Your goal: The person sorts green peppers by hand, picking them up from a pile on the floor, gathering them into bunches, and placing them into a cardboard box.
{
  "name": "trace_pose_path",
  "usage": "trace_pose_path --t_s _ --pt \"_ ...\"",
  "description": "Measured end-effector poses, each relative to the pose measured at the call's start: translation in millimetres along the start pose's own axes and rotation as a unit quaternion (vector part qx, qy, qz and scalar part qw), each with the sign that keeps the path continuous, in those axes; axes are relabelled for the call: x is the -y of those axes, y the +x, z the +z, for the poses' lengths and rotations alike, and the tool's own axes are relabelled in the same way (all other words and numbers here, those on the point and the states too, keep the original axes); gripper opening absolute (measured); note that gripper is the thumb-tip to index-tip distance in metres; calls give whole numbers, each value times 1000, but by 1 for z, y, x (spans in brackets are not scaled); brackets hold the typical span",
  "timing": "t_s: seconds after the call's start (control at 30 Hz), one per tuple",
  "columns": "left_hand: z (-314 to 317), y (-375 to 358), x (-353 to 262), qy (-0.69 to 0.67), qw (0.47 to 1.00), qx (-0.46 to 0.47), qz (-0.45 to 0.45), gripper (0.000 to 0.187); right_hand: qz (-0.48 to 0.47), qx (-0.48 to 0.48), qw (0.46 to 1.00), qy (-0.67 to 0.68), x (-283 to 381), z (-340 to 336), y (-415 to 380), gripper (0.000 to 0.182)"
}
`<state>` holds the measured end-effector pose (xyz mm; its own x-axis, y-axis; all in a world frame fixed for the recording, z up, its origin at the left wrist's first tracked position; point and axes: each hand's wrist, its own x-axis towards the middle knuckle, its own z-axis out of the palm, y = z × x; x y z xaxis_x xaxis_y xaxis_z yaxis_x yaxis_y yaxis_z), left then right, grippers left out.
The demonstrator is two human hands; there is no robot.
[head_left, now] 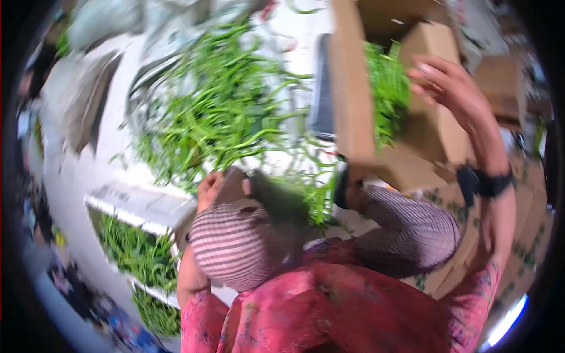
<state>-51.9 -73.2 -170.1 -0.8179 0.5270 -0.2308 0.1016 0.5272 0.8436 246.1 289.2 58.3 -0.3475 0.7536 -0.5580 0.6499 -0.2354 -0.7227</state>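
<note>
Green chillies lie in a loose, tangled heap on a white surface, with strays at its near edge; a further batch sits inside an open cardboard box to the right. Right hand: raised over the box's right side, fingers apart and slightly bent, nothing seen in them. Left hand: at the heap's near edge, by the striped knee; fingers bent, grip blurred, contents cannot be told. Dark rectangular object: between heap and box. White container, lower left: more chillies.
</note>
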Motion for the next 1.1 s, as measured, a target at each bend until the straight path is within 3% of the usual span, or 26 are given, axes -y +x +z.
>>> trace_pose_path --t_s 0.03,0.07,0.13,0.2,0.27,0.33,0.4,0.43,0.47,0.53,0.57,0.67,0.73,0.77,0.8,0.9,0.93,1.0,1.03,1.07,1.1 --pt "-39 57 68 -132 954 190 -192 18 -15 -8 1000 -10 17 9 -17 48" --pt "-48 64 74 -152 964 181 -121 16 -44 -5 999 -32 34 21 -36 49" --pt "-55 79 71 -121 983 99 -99 16 -72 29 995 -61 63 49 -77 47" --pt "-61 100 67 -45 998 32 -24 20 31 100 994 -22 90 81 -112 37" --pt "-59 114 51 4 1000 -18 -14 23 47 176 980 75 74 118 -126 28" --pt "-56 135 56 160 980 -52 102 38 1 315 949 -11 51 160 -108 31" --pt "-47 159 82 268 954 -37 130 52 -52 330 942 15 -1 215 -83 29" --pt "-42 169 86 293 954 -2 60 54 -41 310 950 12 -26 240 -67 29" --pt "-35 177 94 310 950 8 46 53 -28 289 957 7 -51 264 -52 30" --pt "-15 184 107 288 958 1 17 53 -91 216 969 -82 -95 304 -18 30" --pt "-8 183 99 340 940 10 24 55 -90 217 968 -83 -106 317 -5 30" --pt "-2 178 92 255 962 -2 100 50 -137 158 973 -102 -127 347 29 25" --pt "-8 169 75 180 980 46 75 42 -236 79 945 -214 -140 363 48 32" --pt "-14 170 73 150 987 62 -12 47 -305 38 926 -218 -144 371 58 35" --pt "-17 172 74 119 985 78 -97 52 -304 43 927 -217 -141 379 66 35" --pt "-2 170 84 44 991 53 -116 69 -372 -84 871 -308 -135 399 88 38" --pt "5 168 81 60 991 61 -107 87 -371 -79 872 -309 -140 403 94 38" --pt "22 167 58 174 976 5 -130 92 -365 -86 811 -450 -149 413 110 33" --pt "28 174 57 162 972 19 -169 96 -397 -102 796 -445 -147 413 114 20" --pt "35 180 56 162 972 20 -171 96 -397 -100 796 -446 -145 415 118 20" --pt "43 185 56 156 973 -21 -169 97 -416 -92 788 -443 -140 417 121 12"
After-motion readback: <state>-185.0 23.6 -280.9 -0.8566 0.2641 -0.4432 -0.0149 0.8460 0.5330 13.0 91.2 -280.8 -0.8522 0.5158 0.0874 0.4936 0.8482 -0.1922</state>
